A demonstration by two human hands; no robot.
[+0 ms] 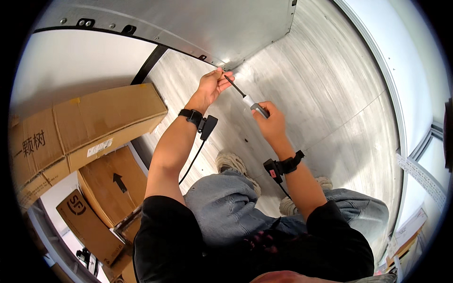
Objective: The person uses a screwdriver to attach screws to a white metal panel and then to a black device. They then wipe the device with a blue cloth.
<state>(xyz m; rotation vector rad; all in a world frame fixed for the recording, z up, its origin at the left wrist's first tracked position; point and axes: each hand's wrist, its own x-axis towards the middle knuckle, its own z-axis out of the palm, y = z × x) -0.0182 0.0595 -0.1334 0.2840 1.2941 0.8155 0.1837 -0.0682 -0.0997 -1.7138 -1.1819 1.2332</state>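
My right hand (270, 123) grips the grey-and-white handle of a screwdriver (245, 98) whose thin dark shaft points up and to the left. My left hand (212, 85) pinches the shaft's tip with its fingertips, just below a bracket on the metal panel (188, 23) overhead. Both wrists wear black bands with small devices and cables. I am crouched on a brushed metal floor (325, 89), my knees and pale shoes visible below the hands.
Several cardboard boxes (89, 127) are stacked at the left, against a white wall (66, 66). A white wall with a metal rail (387, 80) runs along the right. Papers and clutter lie at the lower right.
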